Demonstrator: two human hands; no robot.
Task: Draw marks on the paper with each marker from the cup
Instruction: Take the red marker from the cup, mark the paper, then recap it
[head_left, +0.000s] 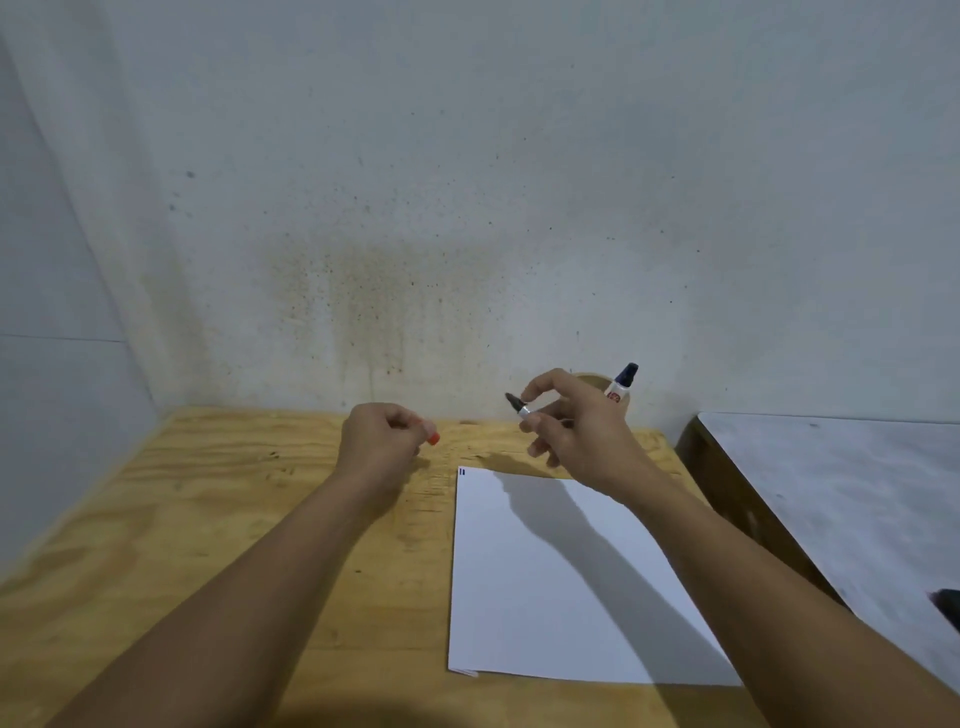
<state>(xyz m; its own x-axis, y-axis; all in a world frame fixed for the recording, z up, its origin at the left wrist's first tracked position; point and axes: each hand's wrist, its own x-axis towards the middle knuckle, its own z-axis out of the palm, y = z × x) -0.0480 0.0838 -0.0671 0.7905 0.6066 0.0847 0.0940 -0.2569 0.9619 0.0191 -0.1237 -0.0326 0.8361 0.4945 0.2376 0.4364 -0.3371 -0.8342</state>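
**Uncapped marker poised above the sheet**

While the right hand's fingertips pinch an uncapped marker, tip bare and pointing left, the person would do best to lower it nib-first near the small blue marks at the paper's far left corner. The right hand hovers above that far edge. The left hand, apart over the plywood table, is closed on an orange cap. Behind, the cup holds a blue-capped marker.
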